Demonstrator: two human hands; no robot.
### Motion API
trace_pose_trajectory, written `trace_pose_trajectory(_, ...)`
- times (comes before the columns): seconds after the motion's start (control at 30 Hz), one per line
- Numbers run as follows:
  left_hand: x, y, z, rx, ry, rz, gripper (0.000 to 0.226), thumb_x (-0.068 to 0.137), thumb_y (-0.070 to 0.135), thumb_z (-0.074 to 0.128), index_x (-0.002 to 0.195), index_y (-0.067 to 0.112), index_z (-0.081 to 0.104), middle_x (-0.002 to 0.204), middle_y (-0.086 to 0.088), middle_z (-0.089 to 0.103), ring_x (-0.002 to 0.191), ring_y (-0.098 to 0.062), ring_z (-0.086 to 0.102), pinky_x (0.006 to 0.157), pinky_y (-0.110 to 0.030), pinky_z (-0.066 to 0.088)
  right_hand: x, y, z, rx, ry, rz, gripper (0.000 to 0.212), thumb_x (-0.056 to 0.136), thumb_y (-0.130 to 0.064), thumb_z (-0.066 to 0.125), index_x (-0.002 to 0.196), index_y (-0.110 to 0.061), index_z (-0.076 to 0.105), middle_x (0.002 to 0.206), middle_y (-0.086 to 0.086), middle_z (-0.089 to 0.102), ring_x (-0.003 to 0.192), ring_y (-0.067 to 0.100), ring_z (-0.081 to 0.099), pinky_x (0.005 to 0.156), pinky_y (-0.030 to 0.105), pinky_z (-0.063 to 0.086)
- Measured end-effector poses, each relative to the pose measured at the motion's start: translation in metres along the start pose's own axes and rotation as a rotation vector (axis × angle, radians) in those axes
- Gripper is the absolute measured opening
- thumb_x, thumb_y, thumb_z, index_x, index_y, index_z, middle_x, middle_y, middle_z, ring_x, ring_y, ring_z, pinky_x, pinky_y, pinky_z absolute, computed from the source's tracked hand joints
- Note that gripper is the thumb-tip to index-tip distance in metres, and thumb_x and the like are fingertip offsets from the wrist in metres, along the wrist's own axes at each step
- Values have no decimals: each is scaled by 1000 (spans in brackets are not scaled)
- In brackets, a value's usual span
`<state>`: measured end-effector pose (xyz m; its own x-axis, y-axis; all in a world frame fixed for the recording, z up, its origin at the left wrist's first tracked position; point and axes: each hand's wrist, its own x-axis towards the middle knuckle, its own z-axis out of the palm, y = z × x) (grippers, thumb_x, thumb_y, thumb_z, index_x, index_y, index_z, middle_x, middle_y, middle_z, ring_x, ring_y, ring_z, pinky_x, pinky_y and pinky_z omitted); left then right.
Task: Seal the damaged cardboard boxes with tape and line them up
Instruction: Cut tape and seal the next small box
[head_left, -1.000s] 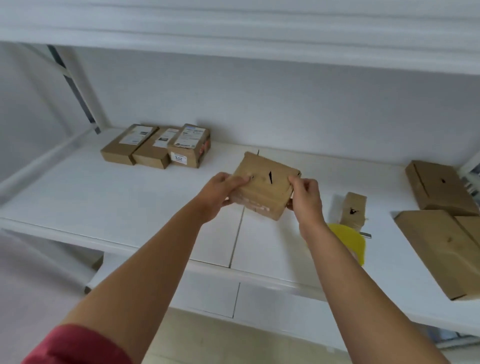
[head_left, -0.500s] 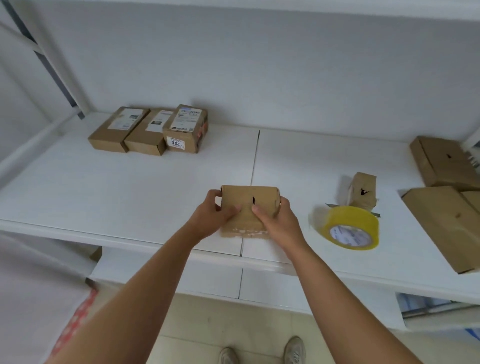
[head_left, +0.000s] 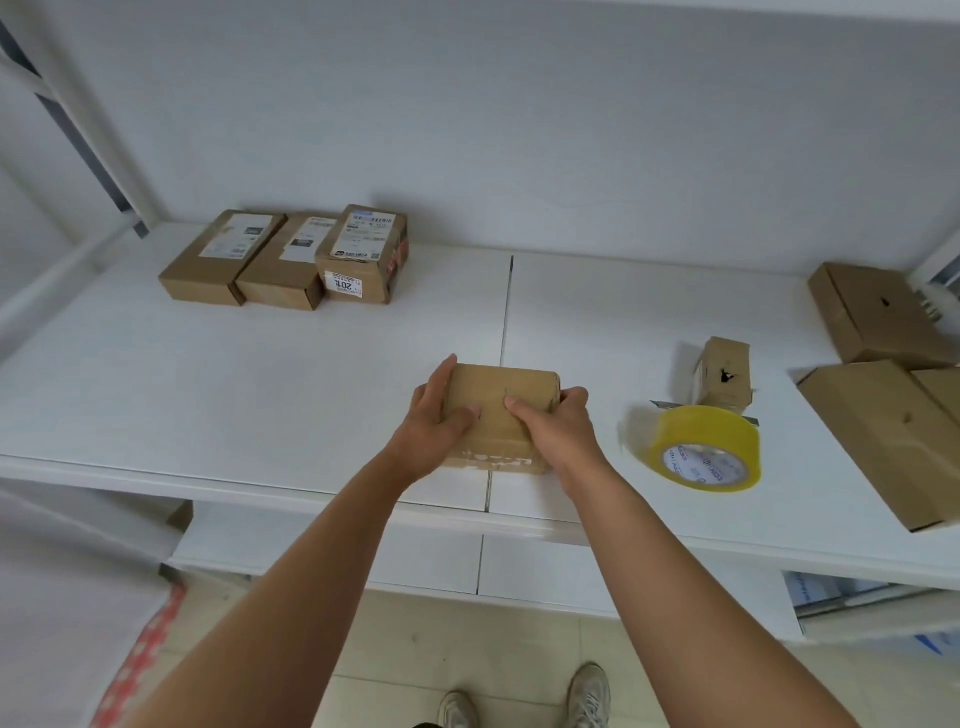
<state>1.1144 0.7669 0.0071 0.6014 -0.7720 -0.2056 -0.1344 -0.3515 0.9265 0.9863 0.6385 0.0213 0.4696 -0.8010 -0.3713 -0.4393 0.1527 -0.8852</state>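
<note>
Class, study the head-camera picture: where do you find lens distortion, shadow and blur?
Head view: the white shelf's front edge bows, a wide-angle effect; soft shadow lies left of the yellow roll of tape; the small brown cardboard box, held by the left hand and right hand, looks slightly soft.

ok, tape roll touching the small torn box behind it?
Cannot tell. In the head view the tape roll overlaps the small torn box from in front, hiding any gap or contact between them.
</note>
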Motion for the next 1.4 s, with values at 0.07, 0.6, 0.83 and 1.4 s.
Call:
trace_pose_trajectory(0.07, 1, 0, 1, -10, 1, -2, 68, 98, 37, 56, 151, 50, 16, 143, 3, 29, 123, -19, 42, 91, -29, 40, 2, -1, 0, -6, 18, 14, 55, 77, -53, 74, 103, -22, 38, 115, 3, 53, 90, 15, 61, 57, 28, 46)
trace_pose_trajectory(0.6, 20, 99, 75, 151, 180, 399, 30, 86, 20, 49, 115, 24, 59, 111, 9, 57, 88, 2, 55, 77, -14, 41, -10, -13, -150, -765, 437, -447, 36, 98, -40, 50, 115, -12, 63, 114, 9, 65, 112, 35, 53, 94, 44, 38)
trace_pose_trajectory(0.83, 49, 106, 165, 364, -484, 90, 52, 94, 1, 37, 141, 20, 47, 141, -2, 51, 124, -18, 50, 90, -23, 42, -3, 21, -189, -582, 136, -250, 35, 96, -43, 51, 72, -18, 52, 68, -5, 54, 70, 18, 54, 60, 30, 39)
trace_pose_trajectory(1.4, 84, 133, 109, 646, -665, 236, 25, 87, -2, 55, 93, 19, 68, 85, 5, 65, 83, -11, 56, 68, -12, 43, 16, -13, -184, -335, 108, -354, 37, 86, -37, 65, 60, -18, 47, 56, -12, 46, 57, 6, 43, 62, 32, 36)
